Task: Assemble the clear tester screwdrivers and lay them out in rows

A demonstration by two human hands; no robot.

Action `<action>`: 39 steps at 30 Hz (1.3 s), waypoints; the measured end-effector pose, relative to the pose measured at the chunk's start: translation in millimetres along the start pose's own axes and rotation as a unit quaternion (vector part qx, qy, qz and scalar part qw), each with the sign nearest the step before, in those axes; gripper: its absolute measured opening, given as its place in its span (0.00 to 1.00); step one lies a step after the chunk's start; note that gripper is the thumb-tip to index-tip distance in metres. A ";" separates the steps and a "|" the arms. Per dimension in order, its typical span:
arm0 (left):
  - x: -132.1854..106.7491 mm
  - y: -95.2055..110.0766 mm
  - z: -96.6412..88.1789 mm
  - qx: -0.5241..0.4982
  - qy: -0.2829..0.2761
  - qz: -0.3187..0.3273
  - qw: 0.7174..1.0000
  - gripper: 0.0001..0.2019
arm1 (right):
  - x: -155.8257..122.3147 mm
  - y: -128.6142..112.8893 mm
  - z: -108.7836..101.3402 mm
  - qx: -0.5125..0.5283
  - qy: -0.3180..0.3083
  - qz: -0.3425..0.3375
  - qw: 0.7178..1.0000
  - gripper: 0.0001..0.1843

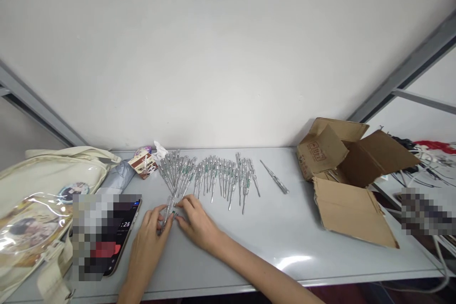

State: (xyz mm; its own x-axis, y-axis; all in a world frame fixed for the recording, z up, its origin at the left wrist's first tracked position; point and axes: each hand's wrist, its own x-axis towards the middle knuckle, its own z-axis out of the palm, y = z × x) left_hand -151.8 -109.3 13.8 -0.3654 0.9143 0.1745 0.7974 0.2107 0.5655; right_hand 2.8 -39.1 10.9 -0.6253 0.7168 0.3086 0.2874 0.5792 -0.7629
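Observation:
My left hand [147, 247] grips a clear plastic voltage tester screwdriver [166, 213] upright-tilted at mid-table, its lower end pointing towards me. The fingertips of my right hand [197, 223] press against the tester's upper part, meeting my left fingers. A long row of similar testers [213, 178] with green marks lies just beyond my hands, fanned side by side. One more tester [274, 177] lies apart to the right of the row.
An open cardboard box [351, 175] stands at the table's right. A phone [123, 232] and a cream tote bag [46, 209] lie left of my hands. A small printed box [142, 164] sits behind them. Cables [420, 171] hang beyond the table's right edge.

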 end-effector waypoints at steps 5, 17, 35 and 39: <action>-0.8 2.2 1.7 0.037 0.011 -0.010 0.999 0.26 | 6.2 8.5 -2.3 -0.066 0.017 -0.025 0.997 0.14; -3.5 18.0 2.0 0.124 0.010 -0.009 0.992 0.21 | -8.5 10.2 -14.8 -0.107 0.030 -0.035 0.993 0.17; -2.1 20.1 0.4 0.140 0.008 -0.003 0.990 0.18 | -11.3 3.9 -6.0 -0.109 0.002 -0.052 0.993 0.17; -1.6 18.5 0.4 0.133 0.012 0.004 0.991 0.18 | -11.6 4.5 -6.7 -0.110 0.007 -0.047 0.993 0.18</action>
State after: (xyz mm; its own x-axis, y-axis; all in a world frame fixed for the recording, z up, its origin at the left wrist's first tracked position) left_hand -136.3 -106.7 23.7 -0.3674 0.9086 0.1987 0.8973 0.2900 0.3328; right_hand 16.3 -42.2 7.6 -0.6469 0.6596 0.3827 0.3799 0.7139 -0.5882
